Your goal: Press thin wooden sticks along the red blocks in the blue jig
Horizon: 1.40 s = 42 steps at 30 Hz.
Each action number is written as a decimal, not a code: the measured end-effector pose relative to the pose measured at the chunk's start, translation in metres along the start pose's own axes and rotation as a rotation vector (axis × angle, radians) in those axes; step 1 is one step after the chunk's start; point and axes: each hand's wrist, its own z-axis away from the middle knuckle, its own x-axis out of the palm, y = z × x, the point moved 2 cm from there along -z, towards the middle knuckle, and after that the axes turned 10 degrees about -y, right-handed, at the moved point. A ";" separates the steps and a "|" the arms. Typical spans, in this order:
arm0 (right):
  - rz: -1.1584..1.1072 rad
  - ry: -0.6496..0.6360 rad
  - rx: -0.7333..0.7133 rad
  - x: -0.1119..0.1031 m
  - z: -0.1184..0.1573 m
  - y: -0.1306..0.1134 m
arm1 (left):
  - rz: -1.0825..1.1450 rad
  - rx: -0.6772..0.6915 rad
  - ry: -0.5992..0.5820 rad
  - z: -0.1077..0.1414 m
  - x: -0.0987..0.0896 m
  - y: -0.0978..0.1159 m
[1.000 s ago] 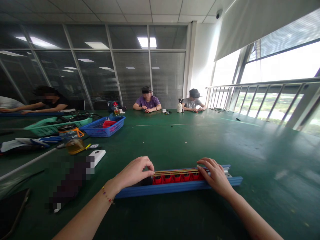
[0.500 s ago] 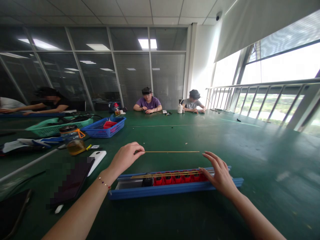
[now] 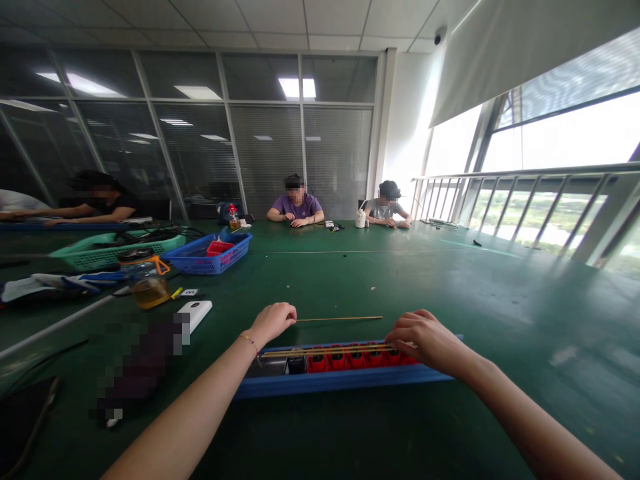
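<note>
**One thin tan stick point(image 3: 345, 318), pinched at one end above a blue-railed tray point(image 3: 340, 384)**

The stick lies nearly level across my view, just beyond the long tray with its blue side rails. The left hand point(image 3: 274, 322) has finger and thumb closed on one end; the other end points free towards the right hand point(image 3: 425, 340), apart from it. Whether the stick touches the green tabletop point(image 3: 320, 277), I can't tell from here.

More slim tan sticks point(image 3: 320, 351) lie lengthwise over a row of red square holders point(image 3: 337, 361) and a black block point(image 3: 297, 365) in the tray. The right hand is bent low over their far-right end, fingers curled; whether it grips them or merely rests there, I can't tell.

To my eye, the single-ended pinch is the weak point: the stick could swivel or droop if the fingertips roll. A sideways brush from the right hand could scatter the loose-looking lengths.

Leftwards sit a blue plastic basket point(image 3: 205, 262) and a lidded jar of amber liquid point(image 3: 150, 291). Across the table, a person in purple point(image 3: 295, 208) leans over their own work.
</note>
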 end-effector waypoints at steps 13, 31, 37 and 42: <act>-0.002 -0.153 -0.089 -0.011 -0.019 -0.001 | 0.035 -0.006 -0.004 0.002 0.013 -0.002; -0.537 -0.294 -0.008 -0.010 -0.031 0.033 | 0.115 -0.021 -0.024 0.003 0.014 -0.009; -0.435 -0.200 0.083 -0.008 -0.033 0.059 | 0.173 -0.043 0.115 -0.002 0.014 -0.020; -0.160 -0.240 0.125 0.009 -0.060 0.062 | 0.188 -0.123 0.216 0.001 0.006 -0.020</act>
